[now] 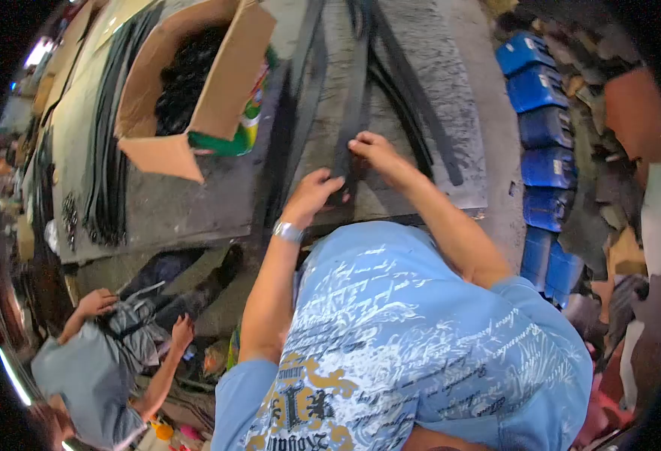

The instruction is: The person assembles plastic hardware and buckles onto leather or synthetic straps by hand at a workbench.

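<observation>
A long, flat black strap (pixel 355 98) runs from the far side of the table toward me. At its near end, the thumb and fingers of my left hand (pixel 313 197) are closed on it. A little farther up, my right hand (pixel 378 153) pinches the same strap by its right edge. More dark straps (pixel 420 105) fan out on the table to the right, and others (pixel 289 135) lie to the left. What sits under my left fingertips is partly hidden.
On the grey table (pixel 458 68) stands an open cardboard box (pixel 232 71) of black material. A bundle of black strips (pixel 108 150) hangs near the left edge. Blue containers (pixel 548 128) line the right side. Another person (pixel 93 376) works at lower left.
</observation>
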Demonstrator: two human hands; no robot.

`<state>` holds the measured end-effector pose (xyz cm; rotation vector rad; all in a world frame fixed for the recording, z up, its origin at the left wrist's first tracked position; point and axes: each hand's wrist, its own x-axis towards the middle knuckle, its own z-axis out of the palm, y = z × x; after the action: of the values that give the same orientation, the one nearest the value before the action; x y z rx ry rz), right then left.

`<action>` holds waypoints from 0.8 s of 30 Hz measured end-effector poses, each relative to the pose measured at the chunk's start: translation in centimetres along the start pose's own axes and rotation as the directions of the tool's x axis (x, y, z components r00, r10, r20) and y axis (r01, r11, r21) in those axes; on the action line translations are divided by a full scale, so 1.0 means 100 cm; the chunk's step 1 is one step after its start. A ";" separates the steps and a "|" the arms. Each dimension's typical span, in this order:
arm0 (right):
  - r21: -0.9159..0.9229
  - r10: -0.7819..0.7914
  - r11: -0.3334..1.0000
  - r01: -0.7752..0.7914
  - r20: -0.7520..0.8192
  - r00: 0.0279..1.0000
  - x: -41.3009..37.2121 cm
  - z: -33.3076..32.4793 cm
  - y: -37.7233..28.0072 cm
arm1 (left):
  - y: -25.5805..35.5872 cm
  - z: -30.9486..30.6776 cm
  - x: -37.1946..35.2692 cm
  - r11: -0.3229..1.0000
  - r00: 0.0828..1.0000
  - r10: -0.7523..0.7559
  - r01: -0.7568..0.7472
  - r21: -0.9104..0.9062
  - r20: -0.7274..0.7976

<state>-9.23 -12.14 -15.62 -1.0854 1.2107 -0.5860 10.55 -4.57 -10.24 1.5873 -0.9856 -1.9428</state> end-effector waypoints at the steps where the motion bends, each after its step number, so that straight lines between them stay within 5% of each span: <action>1: -0.021 -0.010 1.000 0.010 0.005 1.000 0.008 -0.003 0.013 | -0.007 -0.002 -0.010 0.994 0.995 -0.084 0.088 -0.062 0.057; 3: 0.039 0.141 0.990 -0.138 -0.073 0.987 -0.010 -0.001 0.006 | -0.019 -0.005 -0.027 0.978 0.976 -0.206 0.203 0.051 0.065; 4: -0.077 0.164 0.982 -0.173 -0.112 0.980 -0.016 -0.005 0.000 | -0.029 -0.009 -0.033 0.984 0.983 -0.174 0.171 0.054 0.060; 7: -0.548 -0.092 0.836 0.010 -0.123 0.988 -0.051 -0.031 -0.021 | -0.042 -0.015 -0.057 0.984 0.986 -0.166 0.167 0.065 -0.014; 8: -0.521 -0.185 0.852 0.059 -0.193 0.964 -0.065 -0.040 -0.027 | -0.042 -0.017 -0.062 0.982 0.983 -0.174 0.177 0.070 -0.050; 11: -0.779 -0.508 0.625 0.055 -0.352 0.786 -0.080 -0.080 -0.028 | -0.055 -0.023 -0.066 0.988 0.984 -0.157 0.157 -0.005 -0.081; 14: -0.855 -0.499 0.518 -0.037 -0.337 0.799 -0.081 -0.092 -0.020 | -0.052 -0.017 -0.056 0.994 0.981 -0.110 0.105 -0.044 -0.158; 17: -0.757 -0.219 0.624 -0.195 -0.408 0.886 -0.067 -0.106 -0.008 | -0.034 -0.001 -0.037 0.999 0.993 -0.022 0.026 0.030 -0.116; 22: -0.193 0.013 0.978 -0.080 -0.329 0.944 -0.052 -0.141 0.023 | -0.010 0.038 -0.001 0.971 0.988 0.122 -0.100 0.217 -0.091; 24: -0.116 0.088 0.985 -0.130 -0.312 0.946 -0.057 -0.142 0.009 | 0.008 0.058 0.005 0.914 0.973 0.194 -0.132 0.384 -0.126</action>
<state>-24.41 -11.89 -13.54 -1.0578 1.5903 -0.6080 4.71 -3.97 -9.45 1.7639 -1.4340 -1.5490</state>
